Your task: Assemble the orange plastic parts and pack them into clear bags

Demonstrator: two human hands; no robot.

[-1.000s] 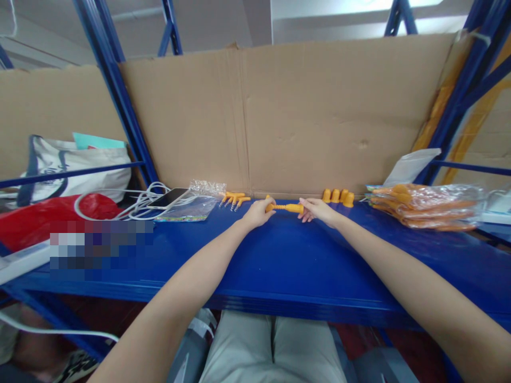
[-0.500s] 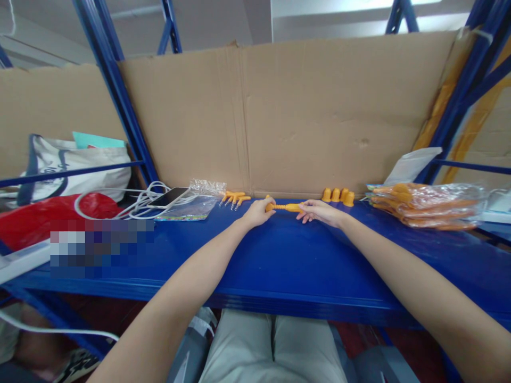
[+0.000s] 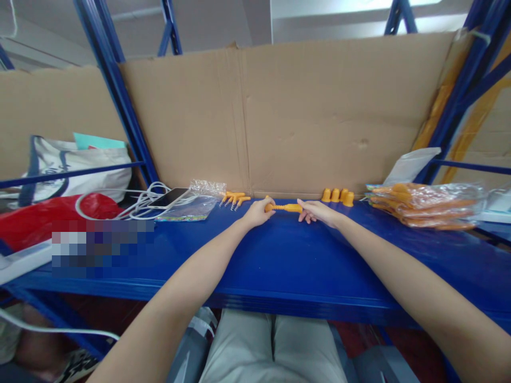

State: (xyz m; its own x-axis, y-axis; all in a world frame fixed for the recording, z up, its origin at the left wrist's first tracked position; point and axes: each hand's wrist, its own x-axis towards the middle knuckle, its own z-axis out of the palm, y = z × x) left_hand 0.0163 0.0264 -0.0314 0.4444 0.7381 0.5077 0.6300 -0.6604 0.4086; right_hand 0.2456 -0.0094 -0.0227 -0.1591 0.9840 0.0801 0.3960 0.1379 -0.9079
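An orange threaded plastic rod point(image 3: 285, 207) lies across the far middle of the blue shelf point(image 3: 279, 266). My left hand point(image 3: 258, 211) is closed round its left end. My right hand point(image 3: 317, 211) pinches its right end with fingers and thumb. Both forearms reach forward over the shelf. Behind the left hand lie several orange pronged pieces point(image 3: 233, 199). Just behind the right hand stand several small orange caps point(image 3: 338, 196).
A cardboard sheet point(image 3: 299, 117) backs the shelf. At the right lies a clear bag of orange parts point(image 3: 427, 205). To the left are a phone point(image 3: 170, 197), white cables point(image 3: 138, 202), a small plastic bag point(image 3: 191, 205), a red bag point(image 3: 43, 218) and a white tote point(image 3: 75, 165).
My right hand's fingers have shifted slightly on the rod's right end; the rod and my left hand stay where they were.
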